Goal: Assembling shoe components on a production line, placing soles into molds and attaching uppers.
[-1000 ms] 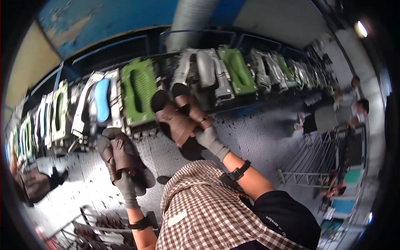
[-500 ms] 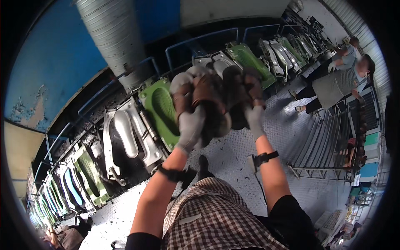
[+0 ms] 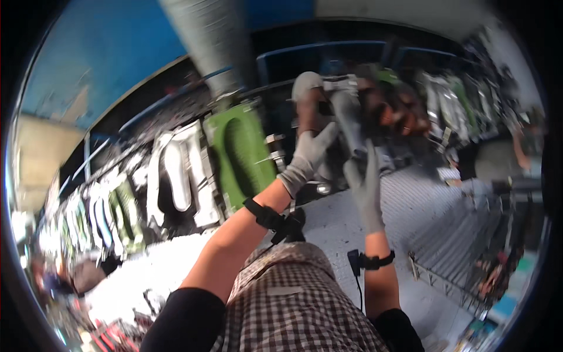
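My left hand (image 3: 309, 157), in a grey glove, reaches to the lower end of a brown strapped sandal upper (image 3: 308, 111) with a pale rounded top. Its thumb stands apart from the fingers; whether it touches the upper is unclear. My right hand (image 3: 365, 185), also gloved, is raised with thumb and fingers spread, nothing between them. Between and beyond the hands is a grey, sole-shaped metal mould part (image 3: 349, 120). To its right, more brown sandal uppers (image 3: 404, 111) show, smeared by motion, so their exact seating cannot be made out.
A green sole mould (image 3: 241, 155) stands left of my hands, beside an open silver mould (image 3: 176, 170). More moulds line the curved row both ways, behind a blue rail (image 3: 322, 47). A metal rack (image 3: 451, 281) stands at the right, near a blurred person (image 3: 498, 158).
The brown uppers have left my grasp and now appear beyond my hands at the mould row. Both hands have opened. The view has swung, shifting the moulds rightward.
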### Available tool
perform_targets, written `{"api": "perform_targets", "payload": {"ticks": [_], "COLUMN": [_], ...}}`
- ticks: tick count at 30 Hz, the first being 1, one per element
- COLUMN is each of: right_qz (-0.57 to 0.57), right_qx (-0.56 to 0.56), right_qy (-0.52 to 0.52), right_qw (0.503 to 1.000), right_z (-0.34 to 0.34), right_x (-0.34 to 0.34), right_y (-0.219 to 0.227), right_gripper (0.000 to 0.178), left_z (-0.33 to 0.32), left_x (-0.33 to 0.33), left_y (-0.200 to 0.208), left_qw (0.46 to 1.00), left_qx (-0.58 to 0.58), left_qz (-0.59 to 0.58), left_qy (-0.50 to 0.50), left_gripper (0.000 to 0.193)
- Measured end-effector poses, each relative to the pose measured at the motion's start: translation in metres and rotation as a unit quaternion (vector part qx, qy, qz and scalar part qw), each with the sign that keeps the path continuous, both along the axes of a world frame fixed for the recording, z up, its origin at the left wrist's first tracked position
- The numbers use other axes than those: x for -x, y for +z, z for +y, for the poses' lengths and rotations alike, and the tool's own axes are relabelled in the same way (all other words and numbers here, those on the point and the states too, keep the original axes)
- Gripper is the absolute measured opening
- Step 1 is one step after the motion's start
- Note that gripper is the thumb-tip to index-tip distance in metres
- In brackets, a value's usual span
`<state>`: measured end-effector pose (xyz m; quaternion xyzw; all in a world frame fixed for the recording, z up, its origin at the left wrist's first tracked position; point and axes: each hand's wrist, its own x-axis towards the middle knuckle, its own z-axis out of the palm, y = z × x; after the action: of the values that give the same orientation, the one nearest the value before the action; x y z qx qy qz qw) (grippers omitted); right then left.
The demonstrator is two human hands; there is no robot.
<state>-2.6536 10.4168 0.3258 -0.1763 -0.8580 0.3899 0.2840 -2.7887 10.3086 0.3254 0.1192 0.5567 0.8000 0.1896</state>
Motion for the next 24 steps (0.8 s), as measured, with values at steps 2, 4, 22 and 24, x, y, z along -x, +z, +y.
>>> {"api": "perform_targets", "payload": {"ticks": [2,4,22,24], "right_qz": [-0.006,-0.155,0.029,-0.070], "right_qx": [0.497,0.478,-0.012,-0.092], "right_qy": [0.101,0.075,0.056,0.193], "right_qw": [0.862,0.861,0.998,0.974], "right_z": [-0.054,-0.101,-0.349,-0.368], "right_x": [0.005,0.021,0.165,0.163], "right_y": [-0.012,-0.001,-0.030,-0.023], "right_gripper": [0.042,0.037,0.033,0.039], "left_z": [-0.053,-0.123,-0.433,-0.439], "left_x": [-0.016,-0.027,0.042,0.031], "left_y": [0.024,0.032,-0.132,-0.137], "left_qw": [0.992,0.994,0.970,0.973], "left_qx": [-0.039,0.044,0.083,0.049], "left_qz": [-0.115,0.077,-0.190,-0.189], "left_qy": [-0.045,-0.060,0.130,0.125], "left_gripper": [0.036,0.036,0.049,0.048]}}
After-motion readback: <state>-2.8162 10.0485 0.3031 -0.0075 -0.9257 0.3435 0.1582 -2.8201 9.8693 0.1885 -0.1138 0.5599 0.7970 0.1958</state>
